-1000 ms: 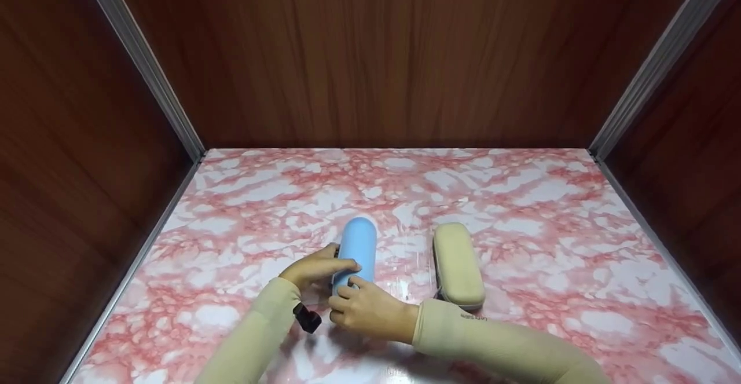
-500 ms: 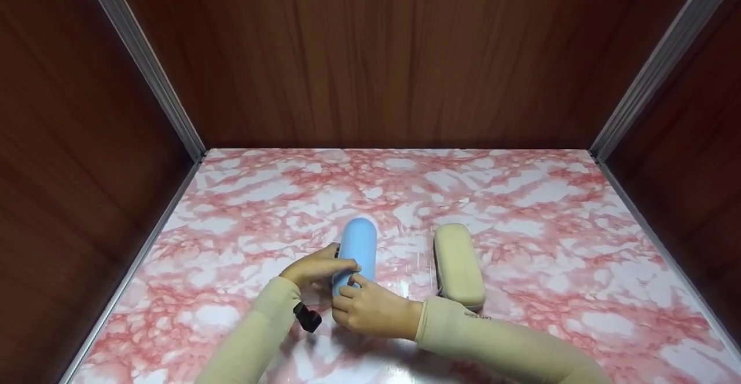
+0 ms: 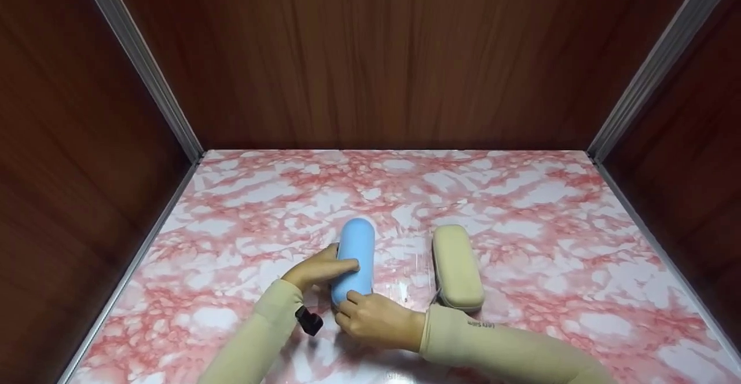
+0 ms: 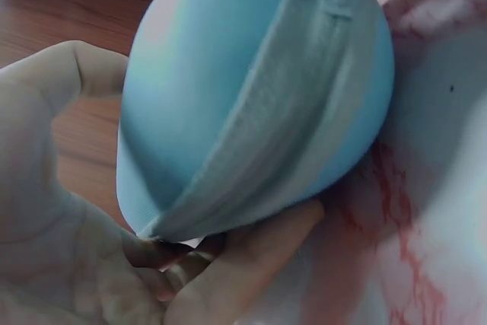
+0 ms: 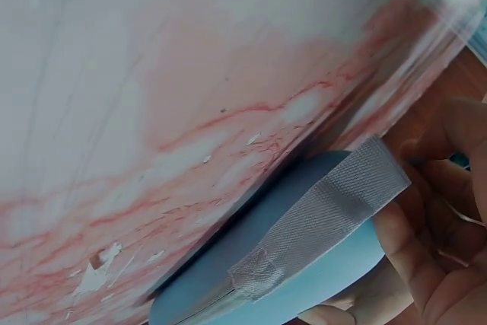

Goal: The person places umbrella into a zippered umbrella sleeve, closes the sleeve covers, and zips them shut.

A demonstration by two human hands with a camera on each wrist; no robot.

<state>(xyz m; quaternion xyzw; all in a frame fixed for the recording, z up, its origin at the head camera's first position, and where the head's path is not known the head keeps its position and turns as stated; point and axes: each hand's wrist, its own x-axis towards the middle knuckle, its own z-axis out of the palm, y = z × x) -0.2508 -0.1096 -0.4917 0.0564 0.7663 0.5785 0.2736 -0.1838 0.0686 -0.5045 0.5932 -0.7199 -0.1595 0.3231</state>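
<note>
A long, rounded light-blue zippered case (image 3: 358, 245) lies on the table. My left hand (image 3: 318, 268) grips its left side, with the thumb over the top and, in the left wrist view, fingers under the near end. At that end my right hand (image 3: 379, 319) has curled fingers, pinching at the zipper. The left wrist view shows the grey zipper tape (image 4: 266, 119) across the case end, its slider (image 4: 337, 1) right at a fingertip. In the right wrist view a grey fabric strip (image 5: 327, 218) sticks out beside the curled right fingers; the pull itself is hidden.
A beige zippered case (image 3: 458, 265) lies to the right, just beyond the right sleeve (image 3: 463, 332). The red-and-white marbled table (image 3: 521, 210) is enclosed by brown wood-grain panels (image 3: 393, 59) with metal corner strips. A black wrist mount (image 3: 309, 320) hangs from the left wrist.
My right hand has moved slightly right and nearer to the person, around the near end of the blue case. The left hand keeps its grip, and the beige case stays put.
</note>
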